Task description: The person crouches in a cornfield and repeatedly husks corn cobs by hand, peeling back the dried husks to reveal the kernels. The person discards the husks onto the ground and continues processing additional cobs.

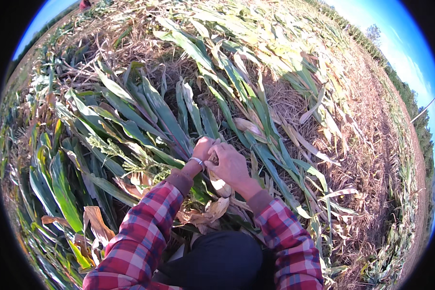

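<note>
My two hands meet above cut maize stalks, at the silk end of a maize ear [220, 185] in pale husk. With its fingers curled, my right hand [233, 167] grips the ear near its brown tip. Pressed against it on the left is my left hand [203, 149], also closed at the tip; its fingertips are partly hidden. A silvery bracelet [197, 162] circles the left wrist. Dry, papery husk leaves [206, 214] hang below the ear, close to my dark-trousered knee [217, 257].
Felled maize stalks with long green leaves [159, 108] lie thickly ahead and to the left. Another husked-in ear [248, 125] rests among stalks just beyond my hands. A tassel [108, 146] sticks out at left. Dry straw [362, 156] covers the ground at right.
</note>
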A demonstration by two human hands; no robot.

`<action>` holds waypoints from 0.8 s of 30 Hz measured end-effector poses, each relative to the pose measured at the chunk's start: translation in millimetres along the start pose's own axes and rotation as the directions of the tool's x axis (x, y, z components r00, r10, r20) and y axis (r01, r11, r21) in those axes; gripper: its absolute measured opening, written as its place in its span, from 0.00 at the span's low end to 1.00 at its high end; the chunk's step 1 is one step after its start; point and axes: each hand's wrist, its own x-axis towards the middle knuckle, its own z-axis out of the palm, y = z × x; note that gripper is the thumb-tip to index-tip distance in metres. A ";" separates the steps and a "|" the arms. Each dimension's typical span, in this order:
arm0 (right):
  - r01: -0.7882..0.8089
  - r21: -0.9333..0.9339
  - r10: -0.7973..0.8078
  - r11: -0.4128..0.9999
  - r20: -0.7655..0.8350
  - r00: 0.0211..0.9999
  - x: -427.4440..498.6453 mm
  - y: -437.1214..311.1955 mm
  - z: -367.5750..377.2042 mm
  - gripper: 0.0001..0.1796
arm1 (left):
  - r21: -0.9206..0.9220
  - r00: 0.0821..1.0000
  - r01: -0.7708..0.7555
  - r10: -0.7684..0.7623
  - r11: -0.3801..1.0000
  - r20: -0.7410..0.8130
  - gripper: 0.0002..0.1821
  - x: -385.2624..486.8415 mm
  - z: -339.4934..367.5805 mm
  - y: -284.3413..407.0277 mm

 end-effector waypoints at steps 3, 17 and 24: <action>-0.147 0.083 0.142 0.986 0.063 0.988 -11.0 8.6 -21.7 0.16 | 0.300 0.976 -0.020 -0.046 0.954 0.212 0.20 -11.9 -12.9 57.3; 0.350 -0.356 -0.091 0.866 0.577 0.812 9.7 -29.3 -41.6 0.11 | 0.463 0.980 -0.034 -0.061 0.886 0.189 0.10 -71.7 49.6 -2.7; 0.501 -0.354 0.010 0.790 0.825 0.566 24.7 -52.1 -5.6 0.09 | 0.351 0.985 -0.008 -0.053 0.936 0.163 0.12 -88.2 77.1 -52.0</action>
